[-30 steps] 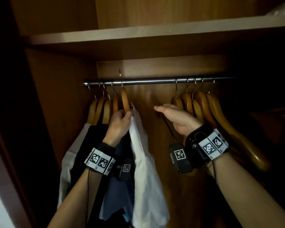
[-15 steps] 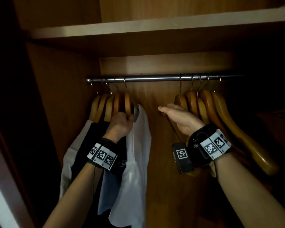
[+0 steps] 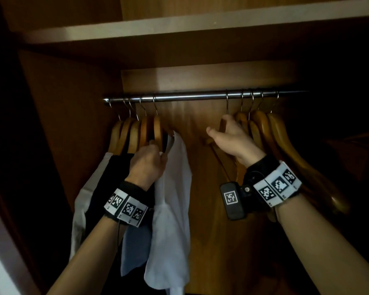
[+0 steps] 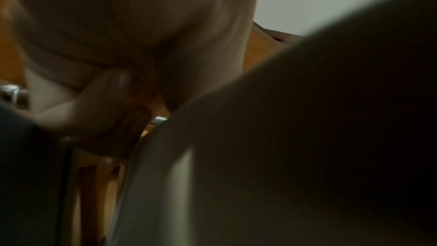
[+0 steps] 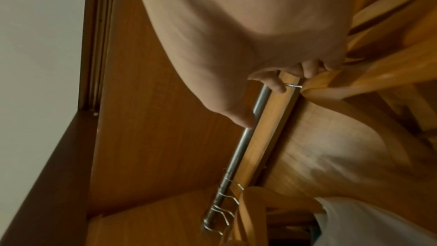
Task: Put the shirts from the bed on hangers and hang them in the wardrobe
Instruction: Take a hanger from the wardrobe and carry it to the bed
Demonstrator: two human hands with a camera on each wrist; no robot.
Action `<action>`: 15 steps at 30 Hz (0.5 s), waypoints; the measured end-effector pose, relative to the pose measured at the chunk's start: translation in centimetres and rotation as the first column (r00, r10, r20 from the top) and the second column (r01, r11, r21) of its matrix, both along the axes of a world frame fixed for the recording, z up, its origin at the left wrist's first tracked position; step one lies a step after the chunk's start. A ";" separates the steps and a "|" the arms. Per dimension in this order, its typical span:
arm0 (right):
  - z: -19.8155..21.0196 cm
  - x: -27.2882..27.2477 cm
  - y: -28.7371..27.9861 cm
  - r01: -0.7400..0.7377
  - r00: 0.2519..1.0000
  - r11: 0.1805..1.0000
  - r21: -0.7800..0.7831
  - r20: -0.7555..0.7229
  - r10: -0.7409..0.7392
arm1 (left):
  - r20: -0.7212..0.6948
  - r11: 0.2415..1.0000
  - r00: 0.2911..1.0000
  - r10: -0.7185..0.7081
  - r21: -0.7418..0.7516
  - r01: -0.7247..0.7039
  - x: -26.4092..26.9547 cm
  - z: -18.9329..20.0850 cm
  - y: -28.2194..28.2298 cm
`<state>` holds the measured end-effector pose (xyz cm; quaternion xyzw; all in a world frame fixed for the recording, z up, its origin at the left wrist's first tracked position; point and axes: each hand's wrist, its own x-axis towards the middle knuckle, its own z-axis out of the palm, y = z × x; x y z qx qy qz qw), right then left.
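Seen from the head camera, the rail point(image 3: 200, 96) runs from 9 to 3 o'clock across the wardrobe, with the shirts already hung bunched at its 9 o'clock end and a cluster of empty hangers point(image 3: 271, 133) toward 3 o'clock. The left hand point(image 3: 147, 161) has its fingers curled on the white shirt point(image 3: 173, 188) just under the last loaded hanger point(image 3: 157, 129), at the collar; exactly how the fabric is pinched cannot be told, since the left wrist view is blurred. The right hand point(image 3: 230, 137) reaches up at 1 o'clock, its fingertips curling over the crown of the nearest empty hanger point(image 3: 223, 125) beside its hook; the right wrist view shows the fingers point(image 5: 276, 86) on the wood, the thumb loose. The step in hand looks like freeing that hanger for the next shirt. To do it well, grip the crown firmly, lift straight up until the hook clears the rail, then draw it toward 6 o'clock, away from its neighbours. The left hand should steady the white shirt so it does not slide off.
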<state>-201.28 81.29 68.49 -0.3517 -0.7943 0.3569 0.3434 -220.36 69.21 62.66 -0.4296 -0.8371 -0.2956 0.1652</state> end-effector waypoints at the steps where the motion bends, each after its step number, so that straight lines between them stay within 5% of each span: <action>1: 0.0 0.0 0.1 0.013 1.000 1.000 -0.012 0.024 -0.013 | -0.009 1.000 1.000 0.002 -0.012 -0.002 -0.1 0.0 -0.1; 11: -0.1 0.0 -0.3 0.036 0.917 0.999 0.038 0.396 -0.049 | 0.077 0.999 0.997 0.029 -0.046 -0.025 0.6 0.0 -1.5; 15: -0.9 0.3 -0.1 0.010 0.896 1.000 -0.003 0.444 -0.007 | 0.061 0.984 0.998 0.022 -0.180 -0.011 2.2 -1.6 -3.0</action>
